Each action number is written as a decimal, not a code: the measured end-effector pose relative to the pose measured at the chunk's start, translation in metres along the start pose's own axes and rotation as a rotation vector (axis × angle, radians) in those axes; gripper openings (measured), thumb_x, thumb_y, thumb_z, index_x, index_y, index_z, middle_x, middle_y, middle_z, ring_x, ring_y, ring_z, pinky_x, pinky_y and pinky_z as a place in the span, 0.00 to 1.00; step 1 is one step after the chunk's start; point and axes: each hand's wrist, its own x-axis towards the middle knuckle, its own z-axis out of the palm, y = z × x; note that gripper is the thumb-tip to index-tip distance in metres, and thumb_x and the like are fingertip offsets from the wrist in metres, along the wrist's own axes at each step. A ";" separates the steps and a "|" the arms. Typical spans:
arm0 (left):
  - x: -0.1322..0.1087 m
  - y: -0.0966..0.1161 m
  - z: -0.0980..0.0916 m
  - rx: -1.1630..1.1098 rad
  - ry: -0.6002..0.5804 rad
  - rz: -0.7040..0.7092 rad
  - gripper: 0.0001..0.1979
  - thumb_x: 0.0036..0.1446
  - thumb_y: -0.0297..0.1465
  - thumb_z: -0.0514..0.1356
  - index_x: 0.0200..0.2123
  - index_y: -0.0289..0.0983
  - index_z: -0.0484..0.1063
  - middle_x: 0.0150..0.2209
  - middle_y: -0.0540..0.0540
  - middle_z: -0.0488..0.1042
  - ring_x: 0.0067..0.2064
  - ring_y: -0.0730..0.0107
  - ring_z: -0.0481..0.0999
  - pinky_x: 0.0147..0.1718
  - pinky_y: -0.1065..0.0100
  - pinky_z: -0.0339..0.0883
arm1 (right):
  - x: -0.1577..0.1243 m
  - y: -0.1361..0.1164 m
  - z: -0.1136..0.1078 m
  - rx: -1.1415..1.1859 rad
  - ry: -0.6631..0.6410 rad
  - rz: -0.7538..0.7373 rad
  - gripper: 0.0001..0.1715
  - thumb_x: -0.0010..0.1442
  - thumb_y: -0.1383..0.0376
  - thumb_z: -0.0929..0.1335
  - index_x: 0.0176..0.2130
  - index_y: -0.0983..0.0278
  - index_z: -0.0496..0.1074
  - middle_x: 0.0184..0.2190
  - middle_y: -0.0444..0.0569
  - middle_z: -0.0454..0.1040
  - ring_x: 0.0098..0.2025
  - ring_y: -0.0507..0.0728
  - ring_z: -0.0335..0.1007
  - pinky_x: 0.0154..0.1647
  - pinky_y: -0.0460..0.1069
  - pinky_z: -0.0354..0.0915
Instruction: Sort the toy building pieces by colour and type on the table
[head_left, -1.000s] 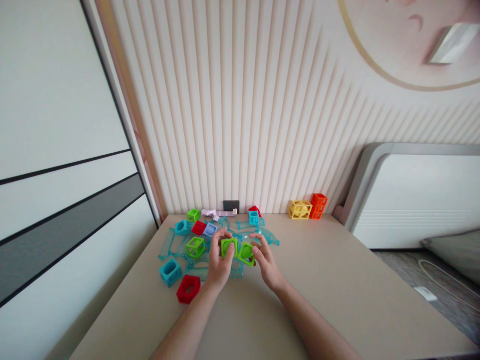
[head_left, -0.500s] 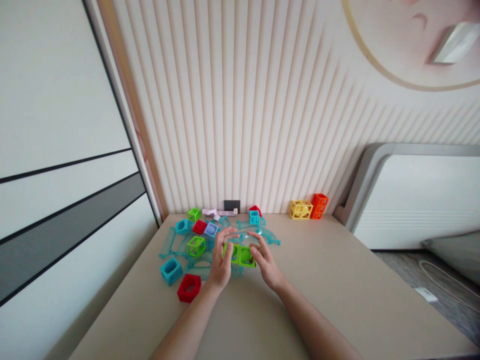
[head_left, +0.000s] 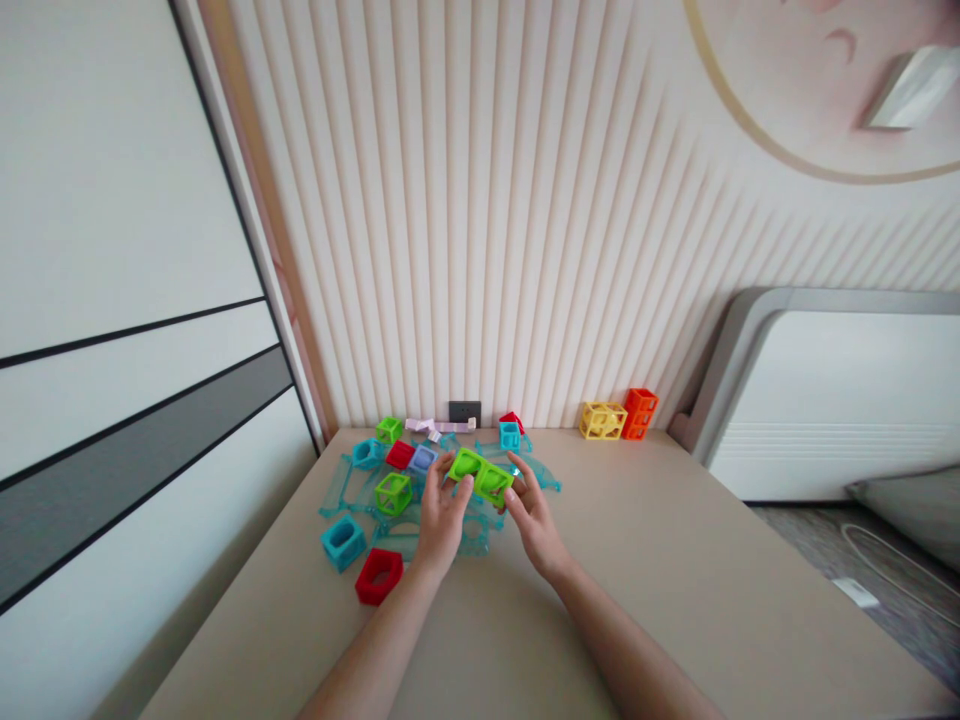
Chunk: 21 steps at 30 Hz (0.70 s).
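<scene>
Left hand (head_left: 441, 520) and right hand (head_left: 535, 524) grip opposite ends of two adjoining green blocks (head_left: 481, 475) — held above the table (head_left: 697, 560), which stretches rightward to its edge.

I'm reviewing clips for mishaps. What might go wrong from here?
1. The two green blocks, held near their ends by the left hand and right hand, might separate if twisted.
2. If the grip slips, they could fall onto the translucent blue pieces below.
3. The left forearm passes close to the nearest red block and might nudge it.
</scene>
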 end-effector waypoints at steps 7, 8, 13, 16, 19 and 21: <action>0.000 -0.001 0.000 -0.020 -0.039 -0.005 0.27 0.55 0.45 0.66 0.54 0.41 0.65 0.53 0.40 0.75 0.55 0.55 0.76 0.52 0.58 0.71 | 0.003 0.008 0.000 0.056 0.026 0.013 0.29 0.60 0.47 0.71 0.54 0.59 0.70 0.42 0.50 0.75 0.40 0.58 0.73 0.42 0.54 0.72; 0.000 0.000 0.000 -0.024 -0.045 -0.008 0.27 0.55 0.45 0.66 0.54 0.41 0.65 0.53 0.41 0.75 0.55 0.55 0.76 0.52 0.58 0.70 | 0.003 0.008 -0.001 0.062 0.023 0.014 0.29 0.60 0.47 0.70 0.54 0.59 0.70 0.43 0.50 0.75 0.40 0.58 0.73 0.42 0.55 0.72; -0.001 0.003 0.000 -0.023 -0.046 -0.012 0.29 0.55 0.46 0.65 0.55 0.41 0.64 0.54 0.40 0.75 0.57 0.55 0.75 0.54 0.58 0.69 | 0.003 0.009 0.000 0.062 0.009 0.029 0.30 0.60 0.45 0.70 0.55 0.59 0.70 0.43 0.51 0.76 0.39 0.57 0.74 0.41 0.54 0.72; -0.001 0.005 -0.003 0.013 -0.064 -0.010 0.29 0.56 0.46 0.64 0.57 0.41 0.65 0.55 0.40 0.74 0.57 0.54 0.75 0.55 0.57 0.69 | 0.003 0.008 -0.001 0.001 0.005 0.023 0.31 0.60 0.45 0.69 0.56 0.59 0.72 0.42 0.50 0.76 0.37 0.56 0.72 0.40 0.53 0.71; -0.001 0.009 -0.007 0.082 -0.117 0.029 0.25 0.60 0.45 0.62 0.56 0.40 0.68 0.55 0.40 0.75 0.57 0.54 0.74 0.56 0.56 0.67 | 0.002 0.009 -0.006 -0.088 0.027 0.015 0.31 0.61 0.45 0.68 0.56 0.60 0.73 0.38 0.48 0.75 0.34 0.55 0.69 0.37 0.51 0.69; 0.001 0.012 -0.011 0.150 -0.144 0.096 0.22 0.61 0.44 0.60 0.54 0.40 0.71 0.56 0.39 0.74 0.59 0.53 0.72 0.58 0.55 0.65 | 0.002 0.009 -0.010 -0.148 0.058 0.027 0.31 0.62 0.44 0.66 0.55 0.61 0.74 0.34 0.47 0.74 0.32 0.54 0.66 0.34 0.49 0.67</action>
